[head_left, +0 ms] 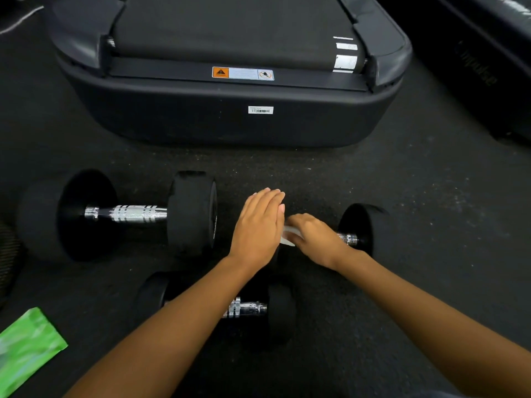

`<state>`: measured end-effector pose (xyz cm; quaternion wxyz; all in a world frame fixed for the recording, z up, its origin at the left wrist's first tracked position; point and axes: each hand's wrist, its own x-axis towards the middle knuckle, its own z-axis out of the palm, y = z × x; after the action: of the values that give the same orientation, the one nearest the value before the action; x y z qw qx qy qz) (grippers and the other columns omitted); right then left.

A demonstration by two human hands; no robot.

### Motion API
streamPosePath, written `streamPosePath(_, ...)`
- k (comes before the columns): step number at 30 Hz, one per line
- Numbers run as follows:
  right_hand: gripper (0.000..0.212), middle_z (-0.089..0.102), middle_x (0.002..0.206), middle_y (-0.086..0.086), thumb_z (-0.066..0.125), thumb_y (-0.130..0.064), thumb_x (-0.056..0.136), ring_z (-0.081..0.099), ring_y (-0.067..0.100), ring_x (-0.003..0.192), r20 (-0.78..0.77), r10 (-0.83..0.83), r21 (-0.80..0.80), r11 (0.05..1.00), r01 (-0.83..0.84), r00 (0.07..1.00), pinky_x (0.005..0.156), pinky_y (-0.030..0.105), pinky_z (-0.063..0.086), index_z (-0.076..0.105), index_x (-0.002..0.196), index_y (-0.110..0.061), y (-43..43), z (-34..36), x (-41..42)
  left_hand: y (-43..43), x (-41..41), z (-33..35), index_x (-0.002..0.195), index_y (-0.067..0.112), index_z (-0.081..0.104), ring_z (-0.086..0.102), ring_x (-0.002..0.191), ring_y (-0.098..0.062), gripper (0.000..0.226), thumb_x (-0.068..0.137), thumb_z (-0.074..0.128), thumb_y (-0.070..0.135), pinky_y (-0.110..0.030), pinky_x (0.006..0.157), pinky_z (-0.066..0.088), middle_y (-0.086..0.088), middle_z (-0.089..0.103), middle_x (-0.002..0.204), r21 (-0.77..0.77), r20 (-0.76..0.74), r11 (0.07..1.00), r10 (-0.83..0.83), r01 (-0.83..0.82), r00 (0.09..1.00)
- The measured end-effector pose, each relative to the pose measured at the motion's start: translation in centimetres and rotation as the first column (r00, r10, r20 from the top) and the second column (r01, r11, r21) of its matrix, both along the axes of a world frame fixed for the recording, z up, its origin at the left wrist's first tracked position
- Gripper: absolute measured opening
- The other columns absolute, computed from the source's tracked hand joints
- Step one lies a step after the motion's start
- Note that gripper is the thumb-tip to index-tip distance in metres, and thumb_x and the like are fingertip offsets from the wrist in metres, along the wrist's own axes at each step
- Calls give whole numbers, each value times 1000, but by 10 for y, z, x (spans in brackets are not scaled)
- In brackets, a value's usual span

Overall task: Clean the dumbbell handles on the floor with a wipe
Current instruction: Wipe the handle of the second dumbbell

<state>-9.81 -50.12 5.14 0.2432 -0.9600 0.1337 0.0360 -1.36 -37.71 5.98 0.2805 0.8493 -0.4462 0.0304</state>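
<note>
While the left hand (pixel 260 228) rests flat on the dumbbell (pixel 363 225), fingers straight, the right hand (pixel 316 239) clamps a wipe (pixel 287 238) round its handle (pixel 349 239).

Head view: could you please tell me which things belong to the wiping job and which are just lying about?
Job: white wipe, gripped by right hand; left hand, flat; black chrome-handled dumbbells: right dumbbell, left dumbbell, near dumbbell.
Lying about: black treadmill base; green plastic packet, contents unclear.
</note>
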Motion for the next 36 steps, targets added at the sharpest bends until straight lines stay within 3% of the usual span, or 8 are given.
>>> streamPosePath(6, 37, 53, 132, 7, 46, -15, 96, 47, 18, 123, 33, 82, -52, 995, -81, 996, 108, 23, 24, 47, 132, -10, -6, -2, -17, 0, 0, -1, 123, 2, 57, 49, 123, -25, 50, 97, 23, 27, -36, 108, 29, -13, 59, 125, -9, -40, 1000, -8, 8, 999)
streamPosePath(10, 32, 59, 119, 6, 39, -23, 99, 53, 18, 109, -59, -47, 47, 998, 50, 997, 89, 27, 40, 52, 127, -13, -12, -2, -13, 1, 1, -1, 123, 2, 57, 50, 123, -24, 49, 97, 23, 27, -33, 107, 25, -12, 60, 125, -11, -27, 1000, -2, 1, 1000)
streamPosePath(15, 23, 64, 106, 9, 47, -20, 96, 57, 23, 99, 74, -46, -6, 999, 47, 996, 81, 29, 42, 61, 111, -9, 13, -2, -3, 0, 0, -1, 123, 2, 57, 50, 123, -25, 50, 97, 23, 27, -34, 108, 25, -13, 60, 125, -9, -32, 1000, -6, 5, 999)
streamPosePath(22, 34, 58, 129, 2, 51, -14, 94, 51, 14, 120, 130, -3, -53, 999, 10, 991, 110, 22, 19, 53, 128, -13, -9, -4, -34, 0, -1, 0, 123, 2, 57, 50, 123, -24, 50, 97, 23, 27, -34, 108, 25, -12, 60, 125, -10, -25, 1000, -6, 5, 1000)
streamPosePath(25, 30, 62, 120, 4, 44, -18, 98, 54, 17, 113, 40, -82, -31, 996, 84, 996, 106, 25, 26, 55, 125, -14, -12, -3, -24, 0, 0, -1, 122, 2, 58, 51, 122, -25, 49, 97, 24, 27, -35, 107, 27, -12, 61, 124, -22, -20, 1000, 2, -3, 1000)
streamPosePath(29, 27, 65, 104, 11, 40, -20, 99, 59, 25, 95, -74, -136, 20, 990, 138, 988, 81, 34, 43, 61, 110, -9, 0, 2, 3, 0, 0, -2, 123, 2, 57, 50, 123, -25, 50, 97, 23, 27, -35, 108, 25, -13, 60, 125, -16, -23, 1000, 0, -1, 1000)
streamPosePath(32, 23, 66, 101, 12, 43, -14, 97, 60, 25, 93, 27, -52, -13, 999, 52, 998, 98, 34, 37, 62, 105, -6, 11, -1, 1, -1, 0, -3, 123, 2, 57, 50, 123, -25, 50, 97, 23, 27, -37, 108, 30, -13, 60, 124, -18, -20, 1000, -3, 2, 1000)
streamPosePath(36, 32, 61, 123, 4, 43, -14, 97, 54, 16, 114, 49, -26, -56, 998, 29, 998, 111, 28, 23, 53, 127, -10, -3, -4, -19, -1, 0, -3, 121, 1, 59, 52, 121, -25, 49, 97, 24, 26, -38, 107, 32, -13, 61, 123, -26, -15, 1000, 1, -1, 1000)
